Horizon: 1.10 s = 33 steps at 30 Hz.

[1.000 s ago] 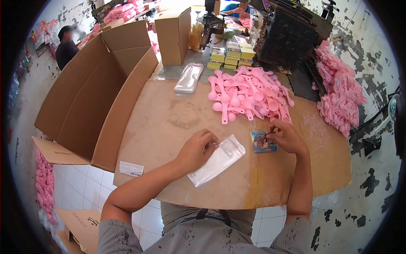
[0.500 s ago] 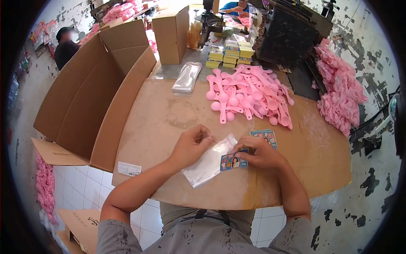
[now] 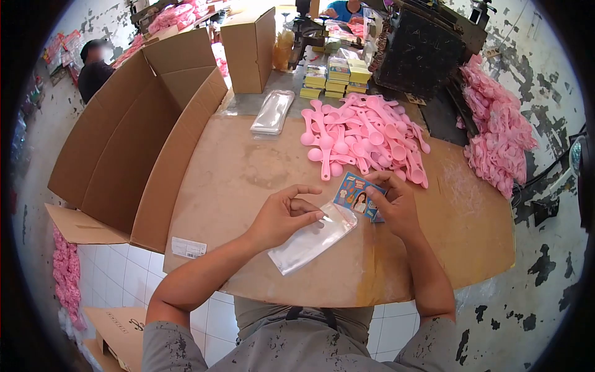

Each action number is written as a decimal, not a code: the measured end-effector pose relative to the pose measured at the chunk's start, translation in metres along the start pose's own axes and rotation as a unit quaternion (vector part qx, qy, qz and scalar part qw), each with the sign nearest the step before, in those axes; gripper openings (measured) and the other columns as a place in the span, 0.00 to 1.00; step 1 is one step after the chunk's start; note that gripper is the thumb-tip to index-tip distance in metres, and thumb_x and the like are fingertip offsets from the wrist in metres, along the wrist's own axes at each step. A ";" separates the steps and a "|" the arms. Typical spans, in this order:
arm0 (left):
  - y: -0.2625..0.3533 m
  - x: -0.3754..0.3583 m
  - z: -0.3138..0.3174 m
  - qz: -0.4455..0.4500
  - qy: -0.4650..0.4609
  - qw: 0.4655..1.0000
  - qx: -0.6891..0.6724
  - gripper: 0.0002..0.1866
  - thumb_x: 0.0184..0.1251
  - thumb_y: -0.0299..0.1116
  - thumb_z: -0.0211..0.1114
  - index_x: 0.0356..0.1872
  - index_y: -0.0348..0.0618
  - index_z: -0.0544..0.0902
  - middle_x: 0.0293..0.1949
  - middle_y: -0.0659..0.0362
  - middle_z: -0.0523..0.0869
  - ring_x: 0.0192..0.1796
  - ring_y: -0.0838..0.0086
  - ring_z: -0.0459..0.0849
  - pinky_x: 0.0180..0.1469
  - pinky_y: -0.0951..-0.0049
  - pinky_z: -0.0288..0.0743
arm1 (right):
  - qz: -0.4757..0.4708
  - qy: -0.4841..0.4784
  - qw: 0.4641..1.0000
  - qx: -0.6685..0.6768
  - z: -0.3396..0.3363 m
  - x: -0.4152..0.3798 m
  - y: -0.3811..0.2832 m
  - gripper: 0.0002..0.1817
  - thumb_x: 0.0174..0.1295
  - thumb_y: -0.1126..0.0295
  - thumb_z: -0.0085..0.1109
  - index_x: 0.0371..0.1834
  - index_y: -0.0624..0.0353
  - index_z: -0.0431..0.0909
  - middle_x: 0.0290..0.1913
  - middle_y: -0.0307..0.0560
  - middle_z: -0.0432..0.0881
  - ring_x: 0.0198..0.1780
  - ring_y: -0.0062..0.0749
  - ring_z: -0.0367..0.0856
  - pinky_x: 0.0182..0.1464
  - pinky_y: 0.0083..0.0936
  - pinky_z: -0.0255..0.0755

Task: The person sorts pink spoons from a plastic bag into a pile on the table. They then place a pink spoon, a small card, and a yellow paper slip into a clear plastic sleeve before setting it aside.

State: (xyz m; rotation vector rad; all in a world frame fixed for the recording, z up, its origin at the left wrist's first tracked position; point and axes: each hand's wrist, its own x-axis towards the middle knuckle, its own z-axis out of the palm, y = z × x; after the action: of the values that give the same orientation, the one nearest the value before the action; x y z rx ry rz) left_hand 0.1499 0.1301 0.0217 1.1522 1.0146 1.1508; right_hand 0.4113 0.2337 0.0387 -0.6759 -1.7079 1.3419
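My left hand [image 3: 284, 216] pinches the open end of a clear plastic bag [image 3: 312, 240] that lies on the brown table [image 3: 248, 167]. My right hand [image 3: 393, 204] holds a printed blue card [image 3: 355, 197] tilted up at the bag's mouth, over a small stack of the same cards that it mostly hides. A heap of pink plastic spoons [image 3: 362, 136] lies just beyond both hands.
A big open cardboard box [image 3: 133, 136] stands at the table's left edge. A stack of clear bags [image 3: 271, 113], a closed carton [image 3: 250, 49] and yellow packs [image 3: 338, 77] sit at the back. More pink spoons [image 3: 496, 136] pile up at right. Another person [image 3: 93, 65] stands far left.
My right hand picked a card off the stack, carried it to the bag, and now holds it tilted up at the bag's opening. My left hand kept hold of the bag's end.
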 end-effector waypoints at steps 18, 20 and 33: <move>-0.005 -0.004 0.006 0.010 -0.010 0.997 0.077 0.30 0.74 0.24 0.71 0.74 0.32 0.73 0.46 0.52 0.95 0.50 0.78 0.91 0.55 0.74 0.83 | -0.119 -0.097 0.957 -0.244 0.009 -0.006 -0.015 0.12 0.67 0.81 0.67 0.52 0.60 0.89 0.41 0.43 0.84 0.42 0.26 0.84 0.45 0.24 0.78; -0.002 -0.007 0.007 0.036 -0.023 0.991 0.127 0.29 0.75 0.23 0.71 0.74 0.32 0.73 0.46 0.52 0.94 0.50 0.79 0.91 0.55 0.75 0.83 | -0.135 -0.086 0.955 -0.251 0.017 -0.008 -0.013 0.13 0.65 0.82 0.68 0.51 0.60 0.89 0.41 0.46 0.84 0.43 0.29 0.86 0.44 0.25 0.79; -0.004 -0.005 0.008 0.025 -0.009 0.998 0.062 0.28 0.74 0.24 0.72 0.72 0.33 0.75 0.44 0.53 0.94 0.49 0.78 0.91 0.53 0.74 0.82 | -0.174 0.057 0.970 -0.158 0.015 -0.010 0.006 0.10 0.70 0.82 0.67 0.53 0.65 0.85 0.50 0.44 0.83 0.47 0.20 0.84 0.50 0.20 0.81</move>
State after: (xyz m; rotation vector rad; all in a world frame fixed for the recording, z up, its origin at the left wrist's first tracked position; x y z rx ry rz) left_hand 0.1576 0.1235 0.0185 1.2903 1.0611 1.1278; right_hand 0.4030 0.2196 0.0286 -0.5798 -1.8620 0.7833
